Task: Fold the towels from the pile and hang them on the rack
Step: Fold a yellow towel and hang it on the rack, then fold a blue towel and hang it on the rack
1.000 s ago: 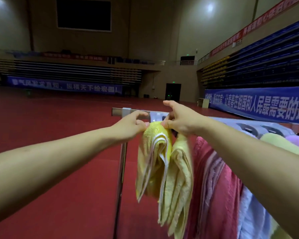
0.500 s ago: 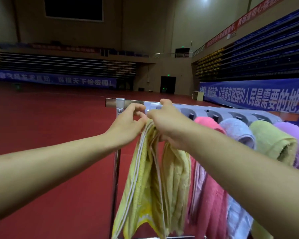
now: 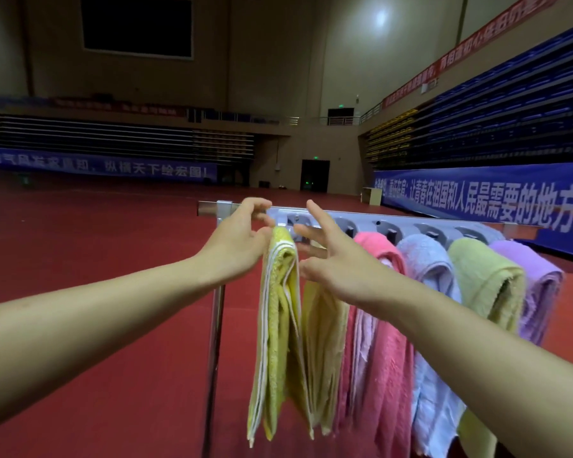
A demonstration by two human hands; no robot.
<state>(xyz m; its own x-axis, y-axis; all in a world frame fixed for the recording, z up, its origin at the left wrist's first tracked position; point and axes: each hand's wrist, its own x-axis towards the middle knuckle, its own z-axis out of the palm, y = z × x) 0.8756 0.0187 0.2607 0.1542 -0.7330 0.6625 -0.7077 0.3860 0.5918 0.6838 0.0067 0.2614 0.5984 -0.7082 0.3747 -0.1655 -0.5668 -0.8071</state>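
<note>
A folded yellow towel (image 3: pixel 278 325) hangs from the leftmost peg of the grey rack (image 3: pixel 411 228). My left hand (image 3: pixel 242 239) hovers just left of the towel's top with fingers loosely curled and holds nothing. My right hand (image 3: pixel 328 256) is just right of the towel with fingers spread and holds nothing. Further right on the rack hang a pink towel (image 3: pixel 384 325), a light blue towel (image 3: pixel 427 269), a green towel (image 3: pixel 487 279) and a purple towel (image 3: pixel 540 285). The pile of towels is out of view.
The rack's metal post (image 3: pixel 215 358) stands under my left wrist on a red sports floor (image 3: pixel 80 259). Blue banners and folded bleachers (image 3: pixel 510 104) line the far walls of the hall.
Both hands have let go of the yellow towel and opened, drawing slightly apart. The towel now hangs straight on its own from the rack.
</note>
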